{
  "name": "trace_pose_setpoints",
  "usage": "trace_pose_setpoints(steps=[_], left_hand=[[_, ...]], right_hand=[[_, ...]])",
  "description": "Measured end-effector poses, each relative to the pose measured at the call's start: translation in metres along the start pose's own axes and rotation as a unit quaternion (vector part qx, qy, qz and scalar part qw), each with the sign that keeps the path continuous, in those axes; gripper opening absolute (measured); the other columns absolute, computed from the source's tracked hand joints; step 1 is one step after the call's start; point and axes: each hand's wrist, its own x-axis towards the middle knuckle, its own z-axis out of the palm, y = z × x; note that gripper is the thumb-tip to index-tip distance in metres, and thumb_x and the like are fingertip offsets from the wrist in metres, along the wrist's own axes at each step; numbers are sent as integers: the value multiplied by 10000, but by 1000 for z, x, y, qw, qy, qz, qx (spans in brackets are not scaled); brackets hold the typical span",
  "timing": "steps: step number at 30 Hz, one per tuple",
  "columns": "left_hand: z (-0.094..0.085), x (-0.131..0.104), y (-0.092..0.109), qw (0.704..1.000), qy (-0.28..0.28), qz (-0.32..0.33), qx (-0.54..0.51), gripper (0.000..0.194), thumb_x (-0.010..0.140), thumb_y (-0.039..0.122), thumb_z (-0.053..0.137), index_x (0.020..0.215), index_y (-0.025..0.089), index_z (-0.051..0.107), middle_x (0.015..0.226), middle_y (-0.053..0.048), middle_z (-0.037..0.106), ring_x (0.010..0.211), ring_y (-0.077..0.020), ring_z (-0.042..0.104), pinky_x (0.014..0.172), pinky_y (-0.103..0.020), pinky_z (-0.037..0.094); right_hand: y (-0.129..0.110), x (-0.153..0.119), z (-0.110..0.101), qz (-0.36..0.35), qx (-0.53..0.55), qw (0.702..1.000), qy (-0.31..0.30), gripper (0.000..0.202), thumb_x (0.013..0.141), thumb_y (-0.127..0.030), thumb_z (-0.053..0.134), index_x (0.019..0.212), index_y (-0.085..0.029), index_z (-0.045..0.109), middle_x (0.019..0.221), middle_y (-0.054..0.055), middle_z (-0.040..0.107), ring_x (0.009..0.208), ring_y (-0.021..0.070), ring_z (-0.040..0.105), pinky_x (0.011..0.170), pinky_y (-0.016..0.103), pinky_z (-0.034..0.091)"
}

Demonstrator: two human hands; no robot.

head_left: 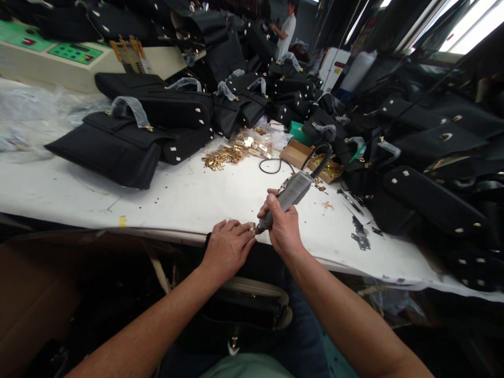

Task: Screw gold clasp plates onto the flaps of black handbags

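A grey electric screwdriver (289, 197) slants down to the left, with my right hand (282, 223) wrapped round its body. Its tip meets a small gold metal piece (252, 227) at the table's front edge. My left hand (229, 244) lies beside that tip, its fingertips pressed on the piece and on dark material beneath. An opened black bag (252, 310) rests on my lap below both hands, its light rim showing. A black cable runs from the tool's upper end.
Gold metal parts (224, 156) lie piled on the white table (189, 197). A cardboard box (297, 153) of small gold pieces stands behind the tool. Black bags (118, 139) crowd the left, back and right. Dark metal plates (360, 236) lie at right. A person (287, 31) stands far back.
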Motion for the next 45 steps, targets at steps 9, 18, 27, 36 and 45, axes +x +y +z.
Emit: trace_pose_setpoints(steps=[9,18,27,36,45], left_hand=[[1,-1,-2,1000,2,6,1,218,989,308,537,1134,277,697,1260,13,703,1104,-266,584,943,-494,433],[3,-1,-2,1000,14,10,2,223,974,294,565,1152,278,699,1248,-7,709,1096,-266,592,934,-495,440],[2,0,-1,1000,13,-3,0,208,965,309,584,1130,288,708,1244,19,713,1102,-262,596,946,-494,443],[4,-1,-2,1000,24,2,-4,208,965,282,578,1117,279,720,1229,-14,720,1102,-267,595,954,-495,442],[3,0,-1,1000,25,-2,-6,201,964,276,575,1103,278,720,1229,-18,718,1103,-260,594,965,-485,439]], right_hand=[[-3,0,2,-4,22,1000,4,432,788,-449,786,1090,-183,629,620,-49,588,530,101,546,478,199,445],[-2,0,2,0,21,1000,11,441,793,-474,771,1091,-186,622,611,-52,587,516,107,538,459,204,441],[-6,2,1,-17,27,999,18,409,805,-450,771,1082,-185,629,626,-55,587,540,100,552,516,210,467],[-3,19,5,-44,-16,998,38,422,795,-489,760,1065,-192,630,611,-69,572,455,83,506,500,225,491],[16,25,8,-32,-82,996,28,517,786,-534,751,1141,-174,646,630,-43,603,443,89,485,407,206,426]])
